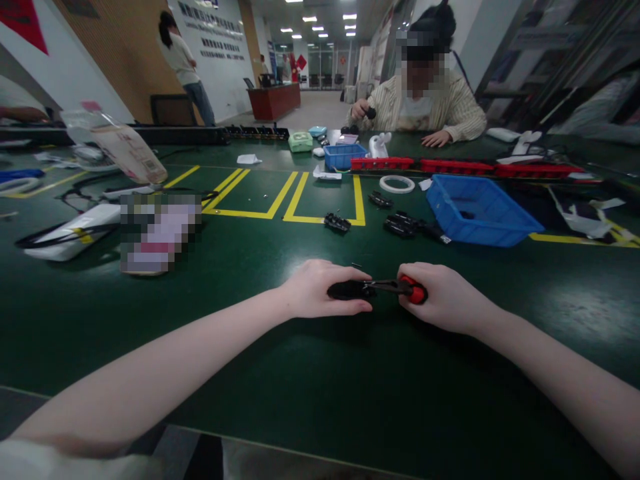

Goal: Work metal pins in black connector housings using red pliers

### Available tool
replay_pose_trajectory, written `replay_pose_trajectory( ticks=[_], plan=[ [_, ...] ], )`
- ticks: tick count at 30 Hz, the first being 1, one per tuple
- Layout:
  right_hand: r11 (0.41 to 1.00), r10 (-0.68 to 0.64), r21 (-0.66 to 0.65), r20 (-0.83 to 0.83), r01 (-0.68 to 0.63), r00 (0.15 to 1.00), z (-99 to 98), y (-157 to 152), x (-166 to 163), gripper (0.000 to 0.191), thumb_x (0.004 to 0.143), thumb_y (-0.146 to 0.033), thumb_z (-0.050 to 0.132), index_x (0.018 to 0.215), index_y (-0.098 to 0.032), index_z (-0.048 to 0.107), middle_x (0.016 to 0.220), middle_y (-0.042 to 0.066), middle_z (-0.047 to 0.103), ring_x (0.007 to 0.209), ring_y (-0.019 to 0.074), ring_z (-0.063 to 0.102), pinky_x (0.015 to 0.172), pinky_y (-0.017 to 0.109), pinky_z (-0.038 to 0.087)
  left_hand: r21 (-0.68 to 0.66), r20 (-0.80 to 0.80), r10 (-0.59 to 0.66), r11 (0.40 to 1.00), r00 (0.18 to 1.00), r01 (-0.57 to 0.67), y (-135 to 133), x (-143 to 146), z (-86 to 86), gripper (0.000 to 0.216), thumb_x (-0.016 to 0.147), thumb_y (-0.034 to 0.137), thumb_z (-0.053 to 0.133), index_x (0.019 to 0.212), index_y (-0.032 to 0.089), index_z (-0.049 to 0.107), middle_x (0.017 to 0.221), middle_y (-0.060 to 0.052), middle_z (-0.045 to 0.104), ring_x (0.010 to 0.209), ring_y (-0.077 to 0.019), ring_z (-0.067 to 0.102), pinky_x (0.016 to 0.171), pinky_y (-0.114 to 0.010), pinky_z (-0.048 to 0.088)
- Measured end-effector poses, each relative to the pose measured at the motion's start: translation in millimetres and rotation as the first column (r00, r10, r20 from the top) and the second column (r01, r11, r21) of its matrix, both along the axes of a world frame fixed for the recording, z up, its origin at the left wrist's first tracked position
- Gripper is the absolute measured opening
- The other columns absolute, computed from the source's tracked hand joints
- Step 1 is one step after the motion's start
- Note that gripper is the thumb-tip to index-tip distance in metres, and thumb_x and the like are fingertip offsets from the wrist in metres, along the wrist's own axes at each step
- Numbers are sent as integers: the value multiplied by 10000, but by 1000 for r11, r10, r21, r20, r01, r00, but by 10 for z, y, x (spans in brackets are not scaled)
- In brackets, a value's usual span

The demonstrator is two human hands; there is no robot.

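Note:
Near the middle of the green table, my left hand [320, 288] grips a small black plastic part [347, 289] between thumb and fingers. My right hand [445, 293] is closed round the red handles of a pair of pliers [393, 285]. The pliers point left, and their jaws meet the right end of the black part; exactly what they grip is too small to tell. A thin dark pin-like piece [357, 265] lies on the table just beyond my hands. Farther off lie similar black parts [337, 223], several in all.
A blue bin [483, 210] stands at the right, beside a roll of white tape [397, 184]. A smaller blue basket [345, 157] is farther back. At left are a bottle [127, 150], a phone [163, 233] and a white pouch [75, 230]. Another person [420, 87] sits opposite.

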State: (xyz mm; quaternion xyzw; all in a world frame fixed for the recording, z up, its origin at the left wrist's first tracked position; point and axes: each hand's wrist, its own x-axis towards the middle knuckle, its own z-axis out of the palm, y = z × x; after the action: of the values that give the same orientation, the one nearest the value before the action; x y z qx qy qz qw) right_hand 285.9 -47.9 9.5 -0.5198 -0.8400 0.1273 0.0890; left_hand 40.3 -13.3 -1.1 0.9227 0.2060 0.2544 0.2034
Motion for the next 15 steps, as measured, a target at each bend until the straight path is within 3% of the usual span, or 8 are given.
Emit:
replay_pose_trajectory(
  ticks=[15],
  plan=[
    [1000, 8, -18, 5, -8, 1000, 25, 1, 13, 79, 741, -283, 527, 704, -224, 488, 725, 24, 596, 661, 172, 556, 598, 307, 437, -27, 6, 11, 1000, 1000, -11, -9, 5, -6, 381, 841, 412, 642, 1103, 135, 657, 819, -32, 718, 645, -121, 629, 581, -213, 440]
  ],
)
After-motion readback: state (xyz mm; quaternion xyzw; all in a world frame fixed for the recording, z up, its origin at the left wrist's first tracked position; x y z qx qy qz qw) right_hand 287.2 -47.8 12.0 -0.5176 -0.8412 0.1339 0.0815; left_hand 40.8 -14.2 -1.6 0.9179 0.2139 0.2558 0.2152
